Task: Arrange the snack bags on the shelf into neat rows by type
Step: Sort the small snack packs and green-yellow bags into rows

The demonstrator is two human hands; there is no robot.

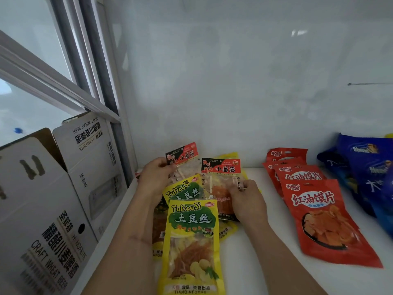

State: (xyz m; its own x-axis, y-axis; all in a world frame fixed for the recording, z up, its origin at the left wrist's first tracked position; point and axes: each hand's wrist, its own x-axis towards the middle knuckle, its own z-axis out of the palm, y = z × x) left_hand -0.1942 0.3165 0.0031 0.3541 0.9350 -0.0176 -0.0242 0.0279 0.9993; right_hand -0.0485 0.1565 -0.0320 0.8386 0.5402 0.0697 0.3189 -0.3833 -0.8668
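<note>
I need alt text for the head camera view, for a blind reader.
Two hands each hold a clear red-topped snack bag, left hand and right hand, above yellow TuDouSi bags on a white shelf. Red bags lie rightward.

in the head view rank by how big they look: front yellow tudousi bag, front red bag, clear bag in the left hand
1. front yellow TuDouSi bag, though it lies nearest the camera
2. front red bag, close to it
3. clear bag in the left hand, smallest, partly hidden
</note>
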